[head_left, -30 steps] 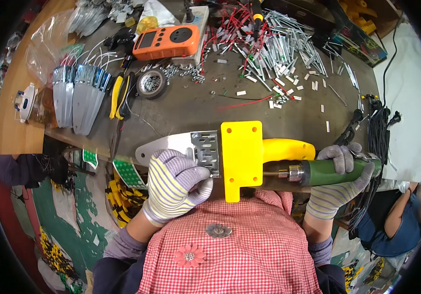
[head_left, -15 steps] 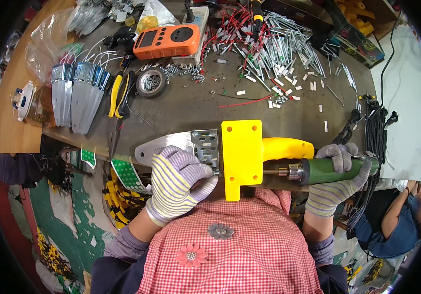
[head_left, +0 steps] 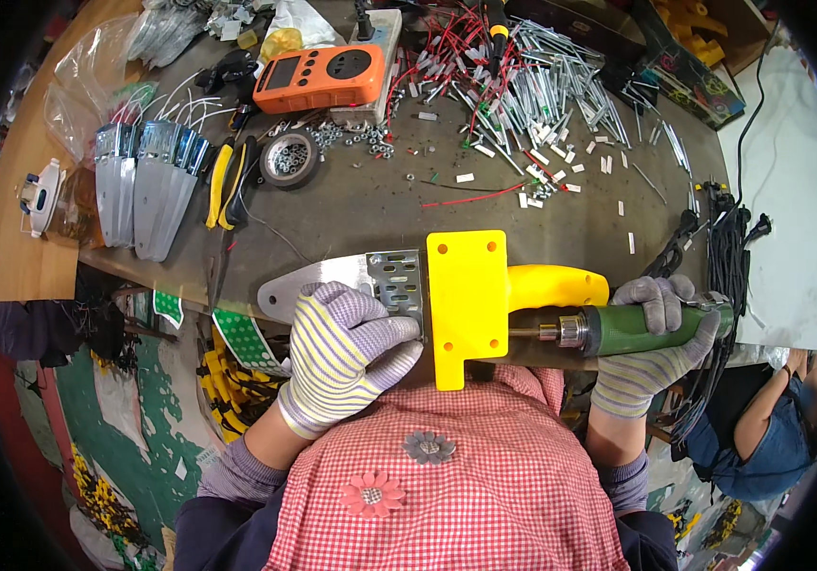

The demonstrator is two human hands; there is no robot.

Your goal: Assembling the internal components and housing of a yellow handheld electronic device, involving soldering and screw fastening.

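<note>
A yellow plastic housing with a curved handle [head_left: 470, 305] lies at the table's front edge. A flat silver metal plate with a slotted section [head_left: 332, 277] sticks out from its left side. My left hand [head_left: 347, 352], in a striped glove, pinches the plate's near edge by the slots; the fingertips are partly hidden. My gloved right hand [head_left: 656, 347] wraps round a green electric screwdriver [head_left: 627, 329], held level. Its shaft points left and runs up to the housing's near right side; the tip is hidden there.
Farther back lie an orange multimeter [head_left: 318, 80], a tape roll holding small nuts [head_left: 290, 159], yellow-handled pliers [head_left: 230, 181] and stacked metal plates [head_left: 163, 195]. Long screws [head_left: 561, 86] and red wires pile up behind. Black cables [head_left: 730, 252] hang at right, near another person's arm [head_left: 768, 414].
The whole view has shifted very slightly. Both hands keep their grips, and the housing, plate and screwdriver stay in the same places relative to one another.
</note>
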